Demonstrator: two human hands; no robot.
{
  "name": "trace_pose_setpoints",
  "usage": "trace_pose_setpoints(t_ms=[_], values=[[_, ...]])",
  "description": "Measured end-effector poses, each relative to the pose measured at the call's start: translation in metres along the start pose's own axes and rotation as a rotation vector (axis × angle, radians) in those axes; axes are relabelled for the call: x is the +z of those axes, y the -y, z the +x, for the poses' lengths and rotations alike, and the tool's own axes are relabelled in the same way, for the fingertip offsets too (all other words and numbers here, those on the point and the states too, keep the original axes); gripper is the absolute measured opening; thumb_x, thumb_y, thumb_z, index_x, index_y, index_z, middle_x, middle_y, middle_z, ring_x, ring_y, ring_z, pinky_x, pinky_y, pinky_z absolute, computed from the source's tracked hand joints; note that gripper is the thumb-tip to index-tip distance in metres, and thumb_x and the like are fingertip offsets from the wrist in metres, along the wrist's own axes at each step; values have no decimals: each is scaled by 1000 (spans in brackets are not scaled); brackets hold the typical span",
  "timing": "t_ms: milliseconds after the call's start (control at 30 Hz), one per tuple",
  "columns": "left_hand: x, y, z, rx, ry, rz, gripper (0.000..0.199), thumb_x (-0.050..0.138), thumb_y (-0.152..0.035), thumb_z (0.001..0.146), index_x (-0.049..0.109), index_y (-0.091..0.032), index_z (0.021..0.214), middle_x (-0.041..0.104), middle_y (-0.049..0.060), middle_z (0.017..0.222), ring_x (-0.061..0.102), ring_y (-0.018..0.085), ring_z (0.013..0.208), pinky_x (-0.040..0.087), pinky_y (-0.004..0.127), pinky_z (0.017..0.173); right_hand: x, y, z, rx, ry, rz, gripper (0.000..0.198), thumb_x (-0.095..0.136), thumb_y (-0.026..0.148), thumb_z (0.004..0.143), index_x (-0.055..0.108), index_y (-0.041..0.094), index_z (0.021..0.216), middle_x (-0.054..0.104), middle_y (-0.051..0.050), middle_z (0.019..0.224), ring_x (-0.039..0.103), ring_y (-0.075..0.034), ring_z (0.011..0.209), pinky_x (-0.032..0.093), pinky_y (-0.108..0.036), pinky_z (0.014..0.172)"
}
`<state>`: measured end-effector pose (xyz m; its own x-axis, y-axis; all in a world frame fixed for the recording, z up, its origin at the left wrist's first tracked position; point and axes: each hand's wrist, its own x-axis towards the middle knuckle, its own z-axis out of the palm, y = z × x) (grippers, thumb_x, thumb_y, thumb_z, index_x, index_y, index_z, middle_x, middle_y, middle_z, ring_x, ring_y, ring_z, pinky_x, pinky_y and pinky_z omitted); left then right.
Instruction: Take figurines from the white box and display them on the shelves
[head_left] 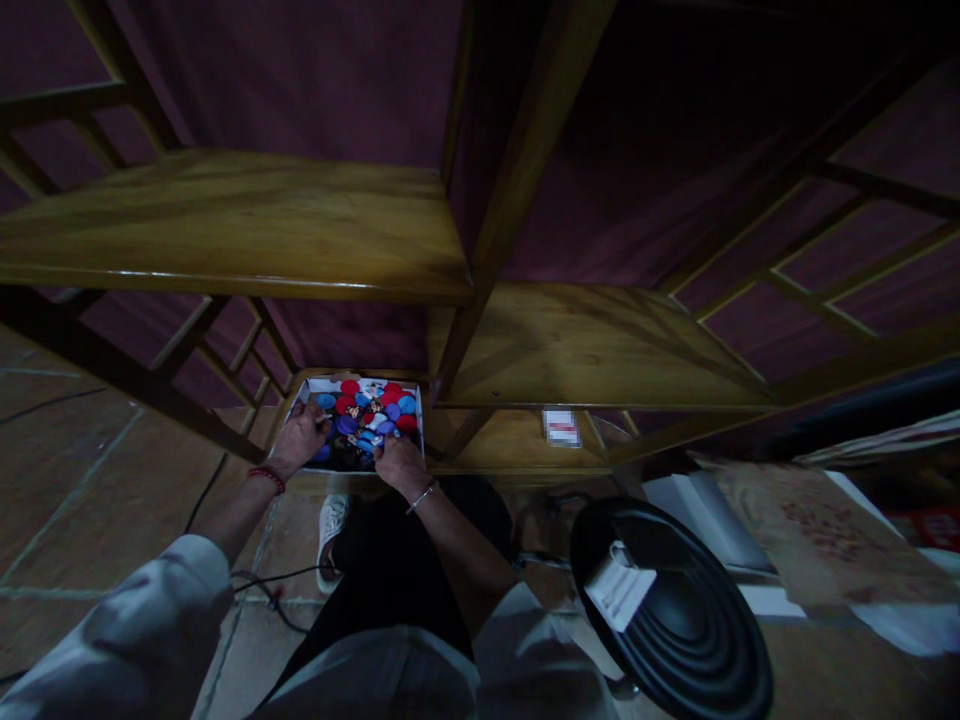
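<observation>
A shallow white box (421,400) sits on the lowest left shelf, filled with several small round items (367,408) in red, blue, purple and white. They are too small and dim to name more closely. At the box's left side, my left hand (301,436) is closed over the contents, fingertips pinched together. My right hand (401,464) reaches over the front right edge with its fingers curled among the items. Whatever either hand's fingers hold is hidden from view.
A wooden shelf unit (247,225) surrounds the box, with a board above it. On the lower right shelf lies a small white-and-red pack (562,427). A black round stool (697,610) with a white tag stands at right. Cables (277,590) cross the tiled floor.
</observation>
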<state>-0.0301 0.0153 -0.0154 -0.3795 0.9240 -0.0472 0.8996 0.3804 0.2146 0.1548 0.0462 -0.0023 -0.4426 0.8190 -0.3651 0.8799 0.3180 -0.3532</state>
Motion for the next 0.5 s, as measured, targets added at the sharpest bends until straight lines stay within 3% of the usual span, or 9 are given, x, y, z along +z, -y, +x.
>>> trace_pose_setpoints(t_ms=[100, 267, 500], values=[[0, -1, 0, -18, -8, 53, 30, 43, -34, 78, 49, -17, 102, 56, 12, 105, 58, 24, 92, 45, 33, 73, 2, -2, 2, -16, -53, -3, 29, 43, 27, 83, 59, 10, 100, 66, -15, 96, 62, -22, 88, 46, -27, 75], [1, -3, 1, 32, -43, 107, 27, 47, -29, 75, 50, -17, 99, 57, 11, 103, 52, 24, 102, 42, 33, 84, 3, -4, 3, -26, -131, 33, 28, 43, 23, 83, 51, 12, 108, 65, -12, 92, 62, -20, 85, 45, -25, 72], [8, 0, 5, 92, -14, 113, 28, 43, -23, 76, 50, -17, 102, 56, 11, 102, 54, 23, 99, 40, 32, 87, 0, -12, 9, -104, -216, 31, 27, 40, 19, 83, 51, 14, 108, 57, -12, 106, 58, -18, 92, 43, -27, 80]])
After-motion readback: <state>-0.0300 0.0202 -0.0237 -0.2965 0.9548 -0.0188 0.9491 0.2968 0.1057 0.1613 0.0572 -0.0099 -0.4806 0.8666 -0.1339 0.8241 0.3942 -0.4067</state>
